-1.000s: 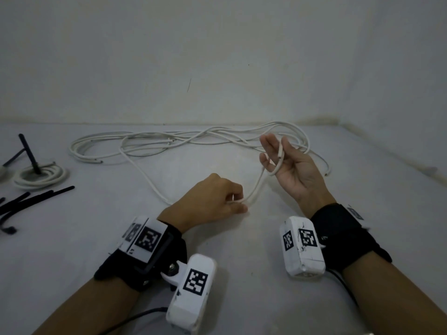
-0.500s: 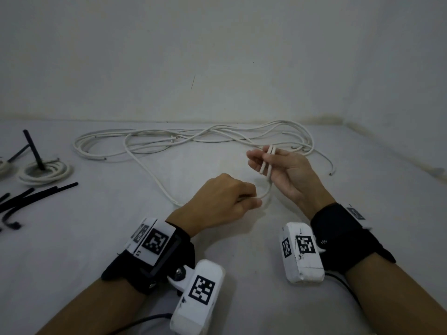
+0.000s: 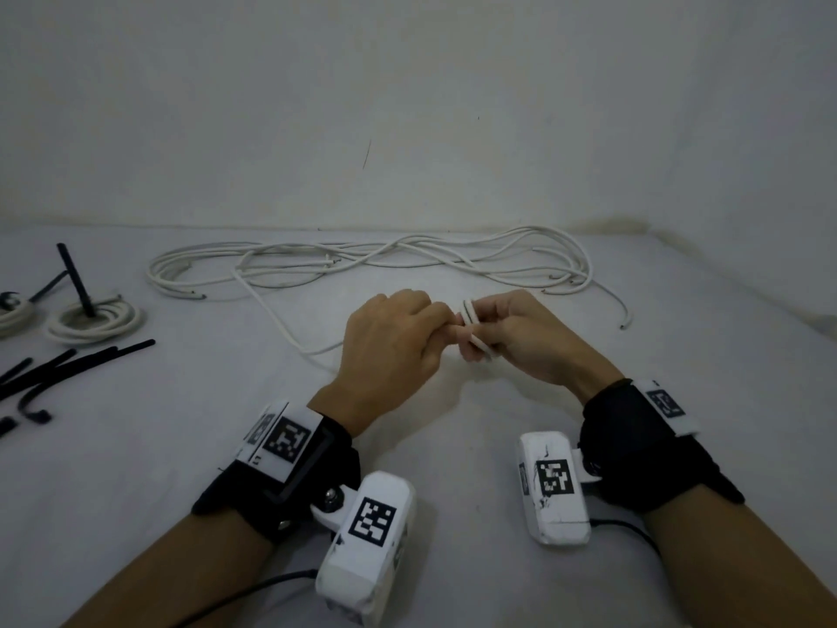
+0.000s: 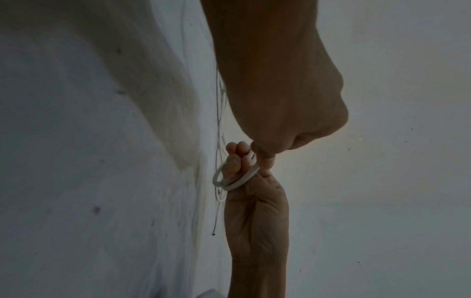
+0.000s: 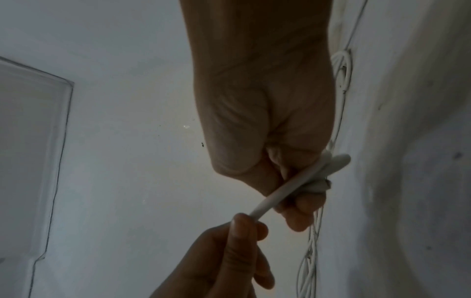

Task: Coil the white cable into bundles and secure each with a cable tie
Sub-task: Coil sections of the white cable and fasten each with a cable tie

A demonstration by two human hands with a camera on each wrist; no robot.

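Above counter [image 3: 453, 446] centre | cable [image 3: 471, 315] wound round right hand [image 3: 530, 342] fingers as spool for small loops | left hand [image 3: 389, 351] grip pinching strand, feeding taut | slack behind, ties [image 3: 77, 360] far left, waiting

A pale white surface [image 3: 466, 423] carries everything and runs back to a plain, off-white back wall [image 3: 407, 106]. A second wall [image 3: 770, 174] closes the surface's right edge, and the 2 walls meet at the far right corner. A brownish stain [image 3: 620, 224] spreads along the seam just left of that corner. On the back wall, above the middle of the far edge, is 1 thin, slanted dark mark [image 3: 366, 154], with 1 tiny dark speck [image 3: 478, 117] higher up to its right. The right wrist view shows a faint rectangular panel outline [image 5: 33, 141] with a rounded corner; what it is cannot be told. The same view shows a few dark specks [image 5: 202, 144].
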